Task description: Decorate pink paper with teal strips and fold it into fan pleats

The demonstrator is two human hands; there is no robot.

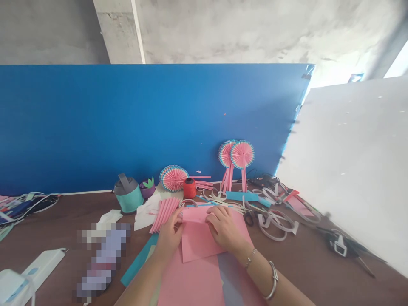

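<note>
A pink paper sheet (197, 240) lies on the brown table (63, 221) in front of me, its far edge folded over. My left hand (168, 236) pinches that folded edge at its left end, fingers closed on the paper. My right hand (225, 227) presses down on the fold at the right, fingers curled onto the sheet. More pink and pale blue sheets (204, 280) lie under the folded one. A pleated pink strip (164, 213) rests just left of my left hand.
Pink paper fans (236, 155) lean on the blue board (143, 123); another fan (174, 177), a red thread spool (189, 188) and a teal jug (128, 194) stand near it. Scissors (249, 217), white paper loops (277, 223) and a glue gun (339, 244) lie right.
</note>
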